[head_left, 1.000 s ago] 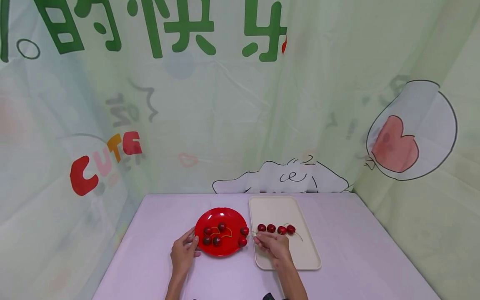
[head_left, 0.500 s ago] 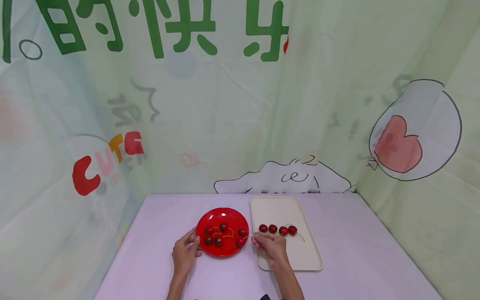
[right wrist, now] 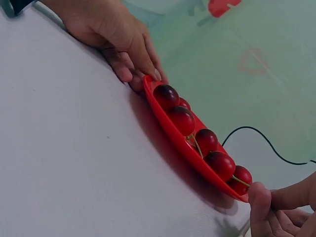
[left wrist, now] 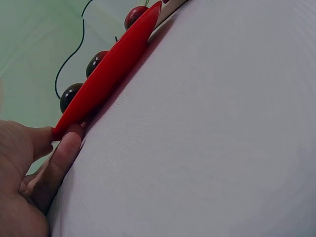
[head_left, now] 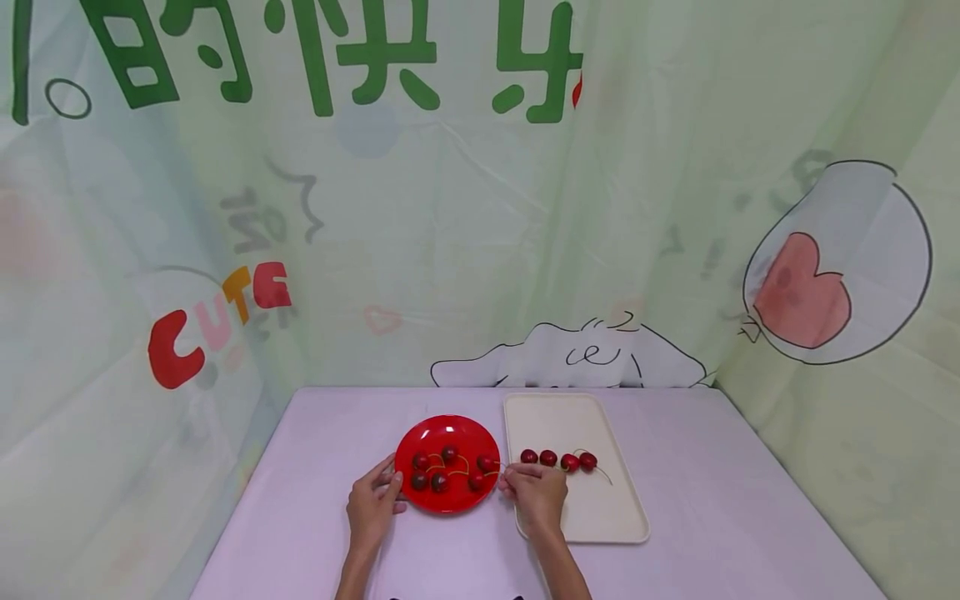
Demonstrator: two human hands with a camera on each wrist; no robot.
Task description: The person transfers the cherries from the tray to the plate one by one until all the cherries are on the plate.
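My left hand (head_left: 370, 504) holds the left rim of a red plate (head_left: 448, 432), thumb over the edge and fingers beneath it. Several dark red cherries with stems lie in the plate, one of them a near-black cherry (left wrist: 71, 98). At the plate's right side my right hand (head_left: 538, 497) pinches the stems of a pair of cherries between thumb and forefinger. The upper cherry (head_left: 486, 462) and lower cherry (head_left: 476, 482) of this pair sit just inside the right rim. In the right wrist view the fingertips are right at the plate's edge, and a stem (right wrist: 241, 181) runs into them.
A cream rectangular tray (head_left: 607, 508) lies right of the plate, partly under my right hand. Across its middle is a row of several cherries (head_left: 548, 458). Both stand on a table with a pale lilac cover (head_left: 682, 483), with a printed curtain (head_left: 465, 250) behind.
My right hand has moved slightly left and lowered the pair of cherries from the plate's right rim to inside it. The left hand keeps its hold on the plate.
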